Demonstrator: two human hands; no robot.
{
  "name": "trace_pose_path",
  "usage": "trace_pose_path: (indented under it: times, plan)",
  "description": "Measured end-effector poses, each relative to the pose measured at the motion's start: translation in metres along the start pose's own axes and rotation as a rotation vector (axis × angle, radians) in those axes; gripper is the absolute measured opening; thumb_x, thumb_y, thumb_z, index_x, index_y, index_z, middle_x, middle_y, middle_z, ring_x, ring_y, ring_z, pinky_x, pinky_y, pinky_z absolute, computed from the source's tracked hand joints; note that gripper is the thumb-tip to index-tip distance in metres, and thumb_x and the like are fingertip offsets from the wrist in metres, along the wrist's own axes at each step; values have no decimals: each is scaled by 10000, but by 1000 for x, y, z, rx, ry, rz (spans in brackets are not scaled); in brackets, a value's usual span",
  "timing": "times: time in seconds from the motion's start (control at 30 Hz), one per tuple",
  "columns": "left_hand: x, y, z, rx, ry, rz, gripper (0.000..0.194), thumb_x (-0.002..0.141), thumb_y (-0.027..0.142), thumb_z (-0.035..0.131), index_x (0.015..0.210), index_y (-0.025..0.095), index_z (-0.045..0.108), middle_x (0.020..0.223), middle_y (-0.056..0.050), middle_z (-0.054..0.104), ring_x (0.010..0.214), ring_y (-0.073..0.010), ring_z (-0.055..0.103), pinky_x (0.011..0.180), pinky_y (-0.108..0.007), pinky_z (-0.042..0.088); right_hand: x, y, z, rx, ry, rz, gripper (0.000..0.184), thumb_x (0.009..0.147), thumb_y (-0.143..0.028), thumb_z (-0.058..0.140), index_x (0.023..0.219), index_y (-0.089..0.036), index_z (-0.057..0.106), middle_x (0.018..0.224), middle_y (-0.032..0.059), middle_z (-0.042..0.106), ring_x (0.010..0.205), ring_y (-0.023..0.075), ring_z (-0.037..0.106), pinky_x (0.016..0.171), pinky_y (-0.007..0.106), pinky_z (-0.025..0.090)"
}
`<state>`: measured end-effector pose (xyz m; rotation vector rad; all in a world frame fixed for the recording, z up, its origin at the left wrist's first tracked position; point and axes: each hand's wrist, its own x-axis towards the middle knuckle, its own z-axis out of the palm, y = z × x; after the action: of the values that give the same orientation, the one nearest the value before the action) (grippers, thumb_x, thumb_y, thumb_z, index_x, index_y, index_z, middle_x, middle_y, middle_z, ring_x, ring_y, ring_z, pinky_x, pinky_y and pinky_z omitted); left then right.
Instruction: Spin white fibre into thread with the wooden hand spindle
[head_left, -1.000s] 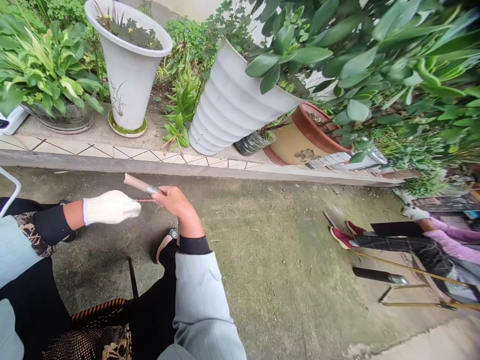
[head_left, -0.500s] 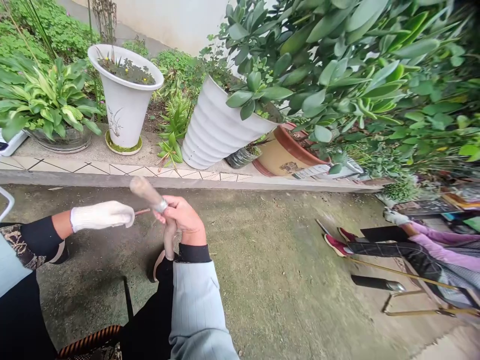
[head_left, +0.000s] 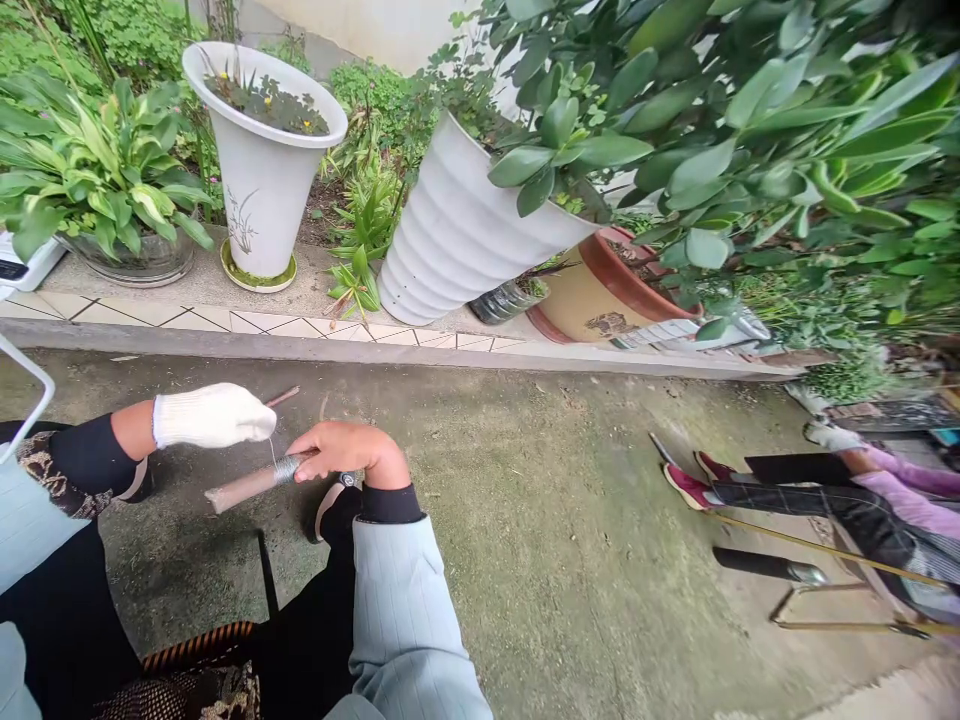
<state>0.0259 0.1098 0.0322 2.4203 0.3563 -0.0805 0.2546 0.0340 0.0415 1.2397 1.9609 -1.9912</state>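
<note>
My left hand (head_left: 217, 415), in a white knitted glove, is closed around a thin reddish-brown stick (head_left: 283, 396) whose end sticks out to the right. From that fist a fine strand (head_left: 274, 449), wire or thread, runs down to a thick pale wooden rod (head_left: 244, 489). Silvery turns of the strand (head_left: 287, 467) are wound around the rod beside my right fingers. Bare and bent at the wrist, my right hand (head_left: 346, 449) grips the rod, which points down to the left. The rod's other end is hidden behind that hand.
Beyond my hands runs a tiled ledge (head_left: 225, 322) bearing a white flared pot (head_left: 262, 190), a tilted ribbed white pot (head_left: 465, 225) and a brown-rimmed planter (head_left: 600, 285). On the right sits another person (head_left: 817, 510) in red shoes, near a metal-framed seat (head_left: 832, 625).
The rod in my right hand has swung from pointing up-left to pointing down-left. My gloved left hand is now above the rod, with the strand stretched between. The view has shifted slightly.
</note>
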Motion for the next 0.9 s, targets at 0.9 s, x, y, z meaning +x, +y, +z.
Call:
trace_pose_path:
  times: [0.9]
  plan:
    - [1,3,-1,-80,-8,66,273,875,265,438,644,170,549,605,9,542,531,-106,409,557,-229,316,14,0,5,-21,-30,87,172,729,-317,673,791,-157,660,630,-16,589,549,89,503,537,210,368]
